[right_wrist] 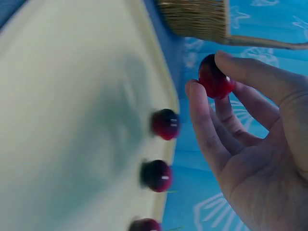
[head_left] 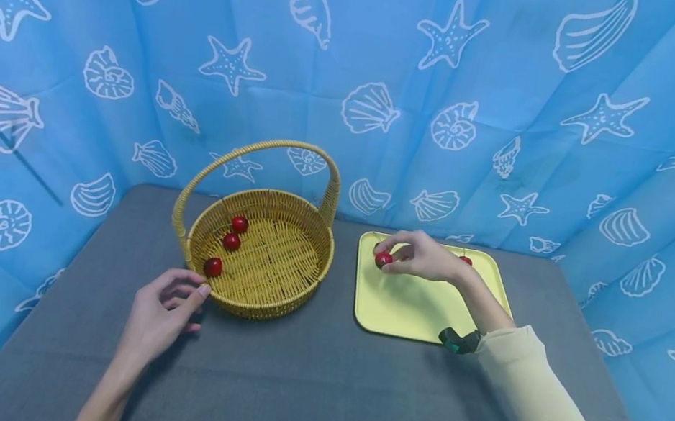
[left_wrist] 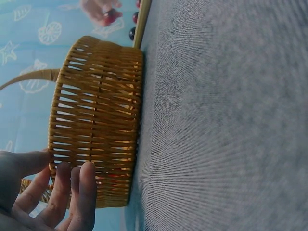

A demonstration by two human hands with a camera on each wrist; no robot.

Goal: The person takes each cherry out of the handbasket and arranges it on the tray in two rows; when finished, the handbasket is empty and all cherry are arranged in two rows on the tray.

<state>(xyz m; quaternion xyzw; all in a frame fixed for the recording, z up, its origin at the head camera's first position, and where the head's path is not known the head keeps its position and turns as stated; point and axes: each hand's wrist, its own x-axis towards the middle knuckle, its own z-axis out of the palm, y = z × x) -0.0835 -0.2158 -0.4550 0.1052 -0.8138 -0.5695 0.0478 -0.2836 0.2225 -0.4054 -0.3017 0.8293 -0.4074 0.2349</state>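
My left hand (head_left: pixel 161 311) pinches the near-left rim of a round yellow wicker basket (head_left: pixel 260 310), thumb on the rim and fingers against the outer wall in the left wrist view. Three red cherries (head_left: pixel 231 242) lie in the basket's left part. Over the yellow tray (head_left: pixel 403 315), my right hand (head_left: pixel 425 258) holds a dark red cherry (right_wrist: pixel 215 77) between thumb and fingertips, raised above the tray. More cherries (right_wrist: pixel 158 175) rest along the tray's far edge in the right wrist view; in the head view the hand mostly hides them.
A tall arched handle (head_left: pixel 285 144) rises over the basket. Basket and tray stand side by side on a grey cloth-covered table (head_left: pixel 310 395), with a narrow gap between them. Behind and at both sides hangs a blue curtain (head_left: pixel 350 38) with white shells and starfish.
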